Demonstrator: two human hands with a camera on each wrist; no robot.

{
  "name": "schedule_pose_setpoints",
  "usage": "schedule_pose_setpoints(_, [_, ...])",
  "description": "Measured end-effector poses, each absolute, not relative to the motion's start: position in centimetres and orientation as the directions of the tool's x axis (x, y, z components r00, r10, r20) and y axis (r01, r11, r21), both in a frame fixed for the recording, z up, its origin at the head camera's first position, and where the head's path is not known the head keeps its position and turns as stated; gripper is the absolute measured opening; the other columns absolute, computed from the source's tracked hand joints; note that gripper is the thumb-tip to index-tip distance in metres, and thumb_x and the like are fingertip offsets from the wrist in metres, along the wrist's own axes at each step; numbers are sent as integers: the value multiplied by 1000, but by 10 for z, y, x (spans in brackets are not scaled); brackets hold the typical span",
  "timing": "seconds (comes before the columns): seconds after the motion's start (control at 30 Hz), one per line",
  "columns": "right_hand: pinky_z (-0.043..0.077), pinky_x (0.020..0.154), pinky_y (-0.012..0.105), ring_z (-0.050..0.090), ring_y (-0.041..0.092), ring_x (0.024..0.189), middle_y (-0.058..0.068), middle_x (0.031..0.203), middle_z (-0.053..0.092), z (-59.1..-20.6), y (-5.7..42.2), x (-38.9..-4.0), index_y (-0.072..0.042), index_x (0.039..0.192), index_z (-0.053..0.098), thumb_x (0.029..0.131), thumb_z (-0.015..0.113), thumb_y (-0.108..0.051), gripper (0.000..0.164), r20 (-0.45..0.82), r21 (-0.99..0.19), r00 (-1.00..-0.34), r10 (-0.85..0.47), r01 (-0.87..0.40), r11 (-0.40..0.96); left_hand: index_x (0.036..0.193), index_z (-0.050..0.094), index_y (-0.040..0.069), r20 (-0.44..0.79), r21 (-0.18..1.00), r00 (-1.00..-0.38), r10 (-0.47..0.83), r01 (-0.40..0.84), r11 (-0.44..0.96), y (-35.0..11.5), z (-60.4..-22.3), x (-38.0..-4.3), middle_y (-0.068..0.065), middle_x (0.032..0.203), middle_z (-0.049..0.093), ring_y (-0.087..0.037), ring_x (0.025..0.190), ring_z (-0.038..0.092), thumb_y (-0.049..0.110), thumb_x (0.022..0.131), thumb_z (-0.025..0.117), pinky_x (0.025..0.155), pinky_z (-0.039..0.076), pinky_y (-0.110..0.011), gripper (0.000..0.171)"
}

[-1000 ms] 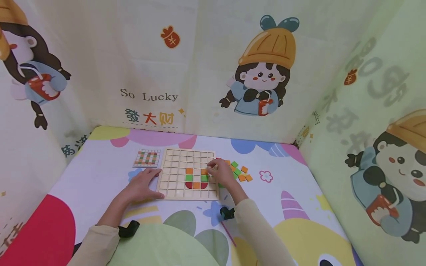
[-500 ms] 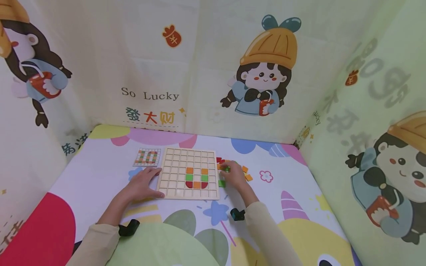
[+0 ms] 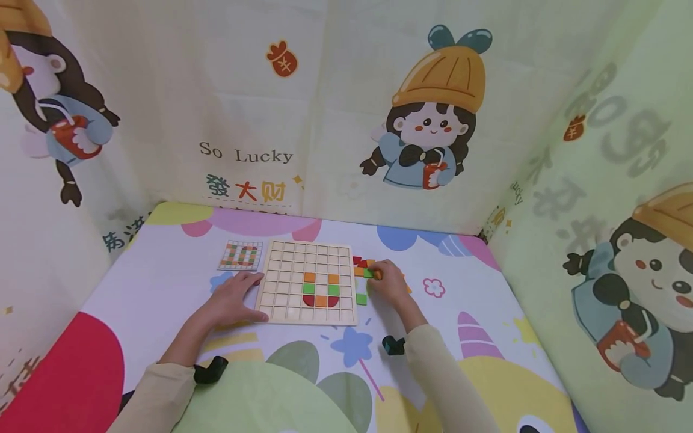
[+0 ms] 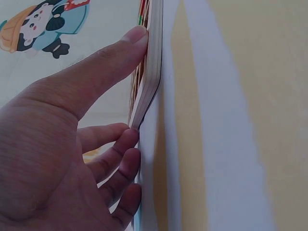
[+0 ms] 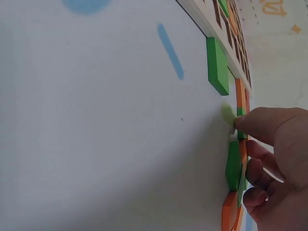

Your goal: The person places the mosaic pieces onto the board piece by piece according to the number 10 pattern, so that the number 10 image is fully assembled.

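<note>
A wooden grid board point(image 3: 287, 264) lies on the table, with orange, green and red tiles forming a U shape in its lower right cells. My left hand point(image 3: 233, 300) rests along its left edge. In the left wrist view, the thumb point(image 4: 134, 36) lies at the board's upper edge, the other fingertips against its side. My right hand point(image 3: 390, 282) reaches into loose tiles right of the board, fingers bent. An orange tile point(image 3: 377, 274) shows at its fingertips; I cannot tell whether they pinch it. In the right wrist view, the thumb point(image 5: 248, 121) overlaps a green tile point(image 5: 241, 132).
A pattern card point(image 3: 240, 255) with a coloured grid lies left of the board. Red tiles point(image 3: 358, 261) sit by the board's right edge, and a single green tile point(image 3: 361, 299) lies lower down. Printed cloth walls point(image 3: 335, 120) stand behind and beside the table.
My right hand has left the board's right-hand cells and moved right into the loose tiles. My left hand stays at the board's left edge.
</note>
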State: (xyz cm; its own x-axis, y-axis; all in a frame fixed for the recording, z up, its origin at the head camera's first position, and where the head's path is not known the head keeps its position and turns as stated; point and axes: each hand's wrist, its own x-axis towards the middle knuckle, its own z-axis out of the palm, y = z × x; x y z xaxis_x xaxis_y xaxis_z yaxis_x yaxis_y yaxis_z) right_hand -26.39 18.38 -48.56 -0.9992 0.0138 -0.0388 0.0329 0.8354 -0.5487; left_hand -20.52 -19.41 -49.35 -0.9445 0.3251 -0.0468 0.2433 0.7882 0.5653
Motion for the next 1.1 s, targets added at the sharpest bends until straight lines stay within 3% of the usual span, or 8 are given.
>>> schedule_pose_setpoints(0.2, [46, 103, 43, 53, 25, 114, 7, 123, 60, -485, 184, -269, -13, 120, 66, 84, 72, -15, 36, -75, -533, -997, -4, 37, 846, 146, 40, 9, -50, 573, -945, 323, 238, 784, -194, -494, -205, -20, 145, 40, -44, 129, 40, 54, 66, 83, 100, 35, -63, 101])
schedule_pose_setpoints(0.57, [52, 90, 36, 55, 21, 97, 5, 101, 63, -488, 183, -270, -11, 105, 67, 81, 76, -20, 27, -94, -500, -995, 41, 83, 862, 145, 42, 8, -48, 561, -944, 326, 244, 791, -194, -493, -205, -20, 145, 41, -44, 128, 41, 54, 66, 83, 100, 36, -63, 100])
schedule_pose_setpoints(0.83, [54, 82, 31, 56, 19, 91, 3, 97, 62, -490, 179, -269, -10, 102, 68, 79, 76, -20, 26, -57, -558, -998, 21, 49, 828, 146, 41, 8, -41, 566, -944, 328, 248, 786, -193, -493, -204, -20, 144, 41, -44, 129, 40, 53, 67, 83, 99, 36, -63, 100])
schedule_pose_setpoints(1.1, [47, 74, 28, 53, 18, 88, 3, 95, 62, -488, 164, -268, -10, 98, 67, 80, 75, -18, 22, -17, -591, -998, -57, -36, 806, 146, 40, 8, -45, 578, -943, 330, 245, 779, -194, -492, -203, -21, 145, 40, -45, 130, 39, 51, 67, 83, 101, 35, -63, 100])
